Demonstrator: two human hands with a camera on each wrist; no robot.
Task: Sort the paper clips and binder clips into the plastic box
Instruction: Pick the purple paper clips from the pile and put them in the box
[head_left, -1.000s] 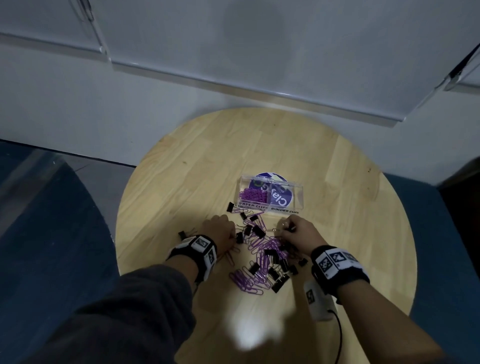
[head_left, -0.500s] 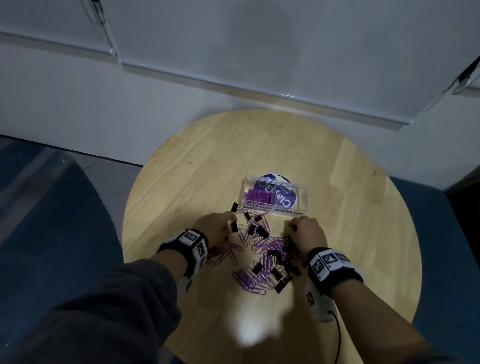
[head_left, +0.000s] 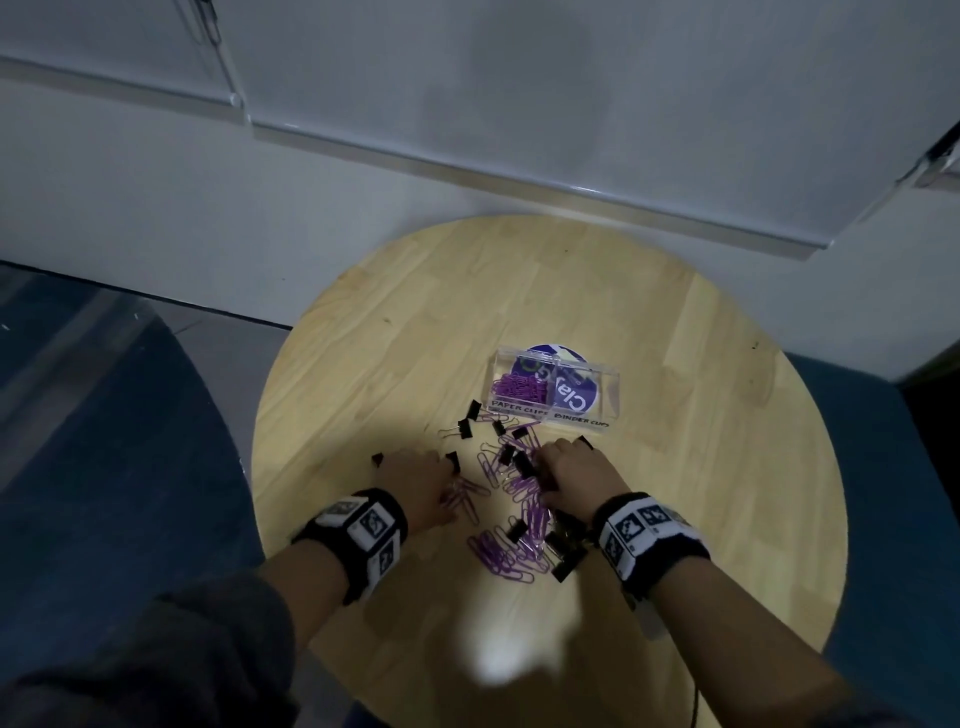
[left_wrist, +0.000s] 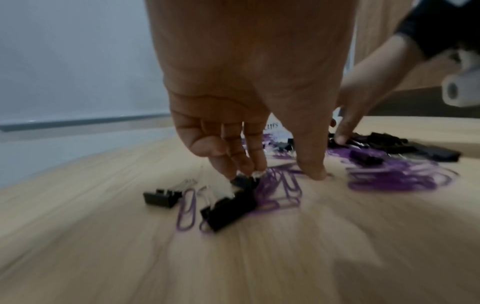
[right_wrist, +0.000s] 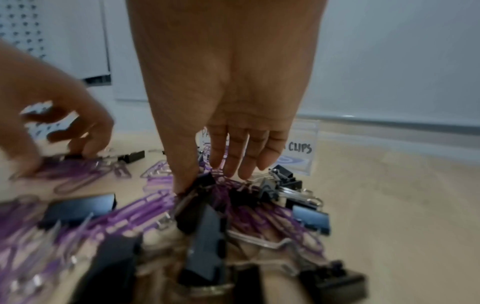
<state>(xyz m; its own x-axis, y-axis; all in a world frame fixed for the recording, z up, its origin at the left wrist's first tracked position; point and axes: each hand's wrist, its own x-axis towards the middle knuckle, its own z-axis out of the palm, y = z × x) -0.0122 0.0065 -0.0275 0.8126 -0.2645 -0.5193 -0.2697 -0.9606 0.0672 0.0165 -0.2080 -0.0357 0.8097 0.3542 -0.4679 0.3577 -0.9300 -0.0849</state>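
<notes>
- Head view: round wooden table (head_left: 675, 467) fills the centre of the frame. Clear plastic box (head_left: 558, 387) sits just above centre, two compartments.
- Box front labels: "PAPER CLIPS" on the left compartment, "BINDER CLIPS" on the right. Left one holds a bunch of purple clips (head_left: 519, 388). Right one shows only a round purple-and-white sticker (head_left: 571, 397) seen through the plastic.
- Loose pile below the box, lower centre: purple paper clips (head_left: 501, 556) mixed with black binder clips (head_left: 522, 464). A few binder clips lie apart toward the box; one sits at the left edge of the scatter (head_left: 377, 459).
- Left hand (head_left: 418, 480): left of the pile, palm down. Left wrist view: fingertips (left_wrist: 249, 164) bunched together, touching a black binder clip (left_wrist: 244, 181) on the table. Thumb tip (left_wrist: 313, 170) down on the wood beside some purple clips, apart from the fingers. Whether the clip is actually pinched: can't tell, blurred.
- Right hand (head_left: 574, 475): on the upper right of the pile, palm down. Right wrist view: fingers (right_wrist: 244, 156) straight and close together, pointing down over the heap. Thumb (right_wrist: 184, 176) pressed against a black binder clip (right_wrist: 205, 182) on top of the heap. No closed grip visible.
- Both wrists carry black bands with square marker tags (head_left: 371, 522).
- Grey wall (head_left: 260, 234) in the upper frame, dark blue floor (head_left: 104, 467) at the left.
</notes>
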